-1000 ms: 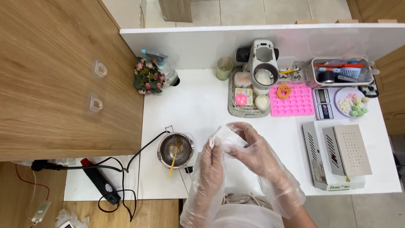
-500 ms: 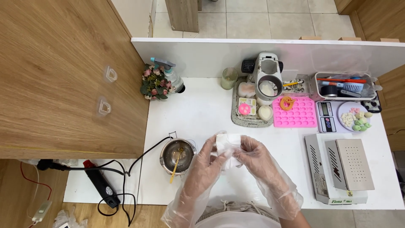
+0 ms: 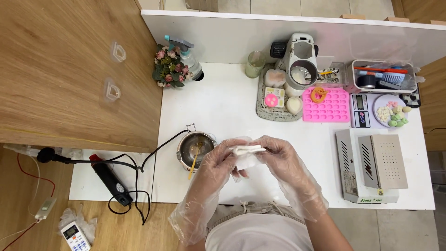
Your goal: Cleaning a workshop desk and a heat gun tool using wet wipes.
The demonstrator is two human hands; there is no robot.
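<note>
Both my hands wear loose clear plastic gloves and meet over the white table. Between them is a small white flat piece, like a folded tissue or pad. My left hand grips its left side and my right hand pinches its right edge. Just left of my left hand stands a small metal pot with a yellow stick leaning in it.
A pink silicone mould, a grey tray of soaps, a scale with coloured pieces, a tool bin and a white-grey machine line the back. A metal box device sits right. Spray bottle, flowers and power strip lie left.
The white piece has gone from spread open between my hands to folded flat. My hands have lowered slightly toward the pot, and the view has shifted.
</note>
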